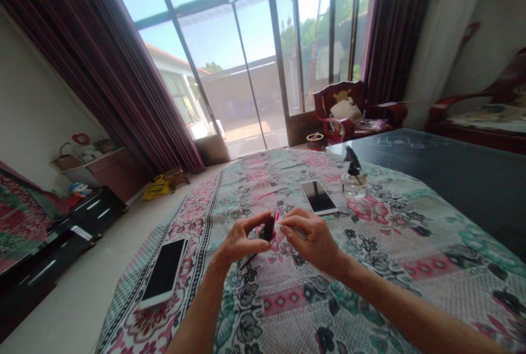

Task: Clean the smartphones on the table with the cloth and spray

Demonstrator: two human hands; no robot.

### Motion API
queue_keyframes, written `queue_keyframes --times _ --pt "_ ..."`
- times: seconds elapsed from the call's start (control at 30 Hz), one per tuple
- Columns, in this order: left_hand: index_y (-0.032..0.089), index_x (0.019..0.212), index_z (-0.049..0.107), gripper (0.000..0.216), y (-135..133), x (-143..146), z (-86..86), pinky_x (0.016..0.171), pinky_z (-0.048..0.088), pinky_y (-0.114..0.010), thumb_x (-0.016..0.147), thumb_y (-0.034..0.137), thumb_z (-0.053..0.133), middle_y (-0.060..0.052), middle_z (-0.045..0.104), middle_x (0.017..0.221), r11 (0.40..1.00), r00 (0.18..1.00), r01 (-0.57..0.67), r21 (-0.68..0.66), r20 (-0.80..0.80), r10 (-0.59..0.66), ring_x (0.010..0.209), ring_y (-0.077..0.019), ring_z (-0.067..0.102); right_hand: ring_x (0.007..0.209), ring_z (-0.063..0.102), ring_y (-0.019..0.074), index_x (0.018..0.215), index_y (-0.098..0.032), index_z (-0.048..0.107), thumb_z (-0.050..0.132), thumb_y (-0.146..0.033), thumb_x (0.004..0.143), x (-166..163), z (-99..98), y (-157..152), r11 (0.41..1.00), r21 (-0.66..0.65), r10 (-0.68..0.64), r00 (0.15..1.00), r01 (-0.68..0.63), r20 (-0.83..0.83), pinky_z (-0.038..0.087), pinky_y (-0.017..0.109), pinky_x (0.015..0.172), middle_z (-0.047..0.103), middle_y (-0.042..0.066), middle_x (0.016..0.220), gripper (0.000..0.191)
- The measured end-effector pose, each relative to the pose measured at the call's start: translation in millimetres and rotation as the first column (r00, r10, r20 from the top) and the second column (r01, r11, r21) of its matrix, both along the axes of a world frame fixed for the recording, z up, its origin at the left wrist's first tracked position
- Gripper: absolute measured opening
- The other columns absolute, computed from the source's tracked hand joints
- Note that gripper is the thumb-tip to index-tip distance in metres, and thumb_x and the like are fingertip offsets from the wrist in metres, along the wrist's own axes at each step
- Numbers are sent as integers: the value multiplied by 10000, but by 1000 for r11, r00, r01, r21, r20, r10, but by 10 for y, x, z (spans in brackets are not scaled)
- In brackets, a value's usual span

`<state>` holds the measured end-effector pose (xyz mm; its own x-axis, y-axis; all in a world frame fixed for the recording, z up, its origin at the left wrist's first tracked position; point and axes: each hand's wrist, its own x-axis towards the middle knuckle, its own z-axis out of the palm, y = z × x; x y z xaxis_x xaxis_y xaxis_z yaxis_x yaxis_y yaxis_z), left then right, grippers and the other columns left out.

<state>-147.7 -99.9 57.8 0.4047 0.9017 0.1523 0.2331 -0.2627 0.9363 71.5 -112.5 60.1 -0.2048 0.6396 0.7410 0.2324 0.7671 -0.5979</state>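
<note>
My left hand (241, 241) and my right hand (310, 236) meet over the flowered cloth (370, 266) in the middle of the view. Between their fingertips sits a small dark object with a red edge (269, 228). Left thumb and forefinger pinch it from the left. The right hand's fingers are curled and touch its right side; something thin and pale shows under them. A white smartphone (319, 197) lies screen up just beyond my right hand. Another white smartphone (164, 272) lies at the cloth's left edge.
A clear spray bottle with a black head (353, 178) stands behind the nearer phone. Dark glass tabletop (452, 173) shows at the right. Red wooden chairs (341, 110) stand by the sliding glass door. A low dark cabinet (61, 233) lines the left wall.
</note>
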Motion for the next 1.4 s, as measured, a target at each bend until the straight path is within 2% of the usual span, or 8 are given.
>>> queue_keyframes --times 0.2,0.43,0.7,0.93,1.1,1.2,1.4 --pt "200 1274 589 705 10 -15 -9 1118 320 -497 604 244 805 -89 597 1300 1000 999 25 -18 47 -24 1244 -324 508 754 604 156 832 -202 695 565 -216 857 99 0 112 987 13 -158 987 158 17 501 295 688 631 41 786 133" --pt "217 1275 591 695 14 -10 -37 1121 320 -489 613 237 800 -79 588 1314 1000 1000 22 2 -8 -22 1256 -324 496 805 595 162 900 -223 688 529 -223 890 55 -40 58 979 116 -181 977 168 115 511 309 722 626 45 849 159" --pt "210 1266 598 694 -3 40 8 1111 341 -478 602 241 800 -72 603 1297 1000 998 28 9 -56 -27 1244 -322 508 843 572 184 884 -217 668 507 -213 906 76 -19 50 946 183 -297 939 266 171 502 354 768 621 56 858 163" --pt "201 1251 611 685 -17 65 20 1102 352 -481 598 264 809 -80 609 1289 1000 998 0 12 -59 1 1232 -325 518 856 572 184 930 -211 658 511 -194 906 26 -62 -20 951 225 -262 940 212 221 502 353 786 638 61 896 149" --pt "204 1256 608 683 -2 44 3 1106 345 -479 604 261 806 -75 609 1288 1000 999 1 23 -47 0 1239 -329 509 867 568 181 952 -211 655 522 -175 897 15 -60 -59 954 251 -217 956 164 199 499 343 797 637 61 901 148" --pt "212 1264 601 680 -4 43 9 1106 343 -476 614 259 796 -67 605 1296 1000 998 12 28 -54 -10 1243 -323 506 864 579 174 941 -210 663 520 -187 895 15 -57 -35 974 181 -168 969 136 179 498 336 789 631 57 896 153" --pt "228 1256 607 693 -25 75 33 1109 333 -461 591 245 802 -51 610 1291 999 989 24 28 -145 -20 1241 -317 507 725 597 147 781 -194 692 580 -208 840 75 -23 80 995 -71 -54 990 64 132 480 305 688 632 33 766 128"
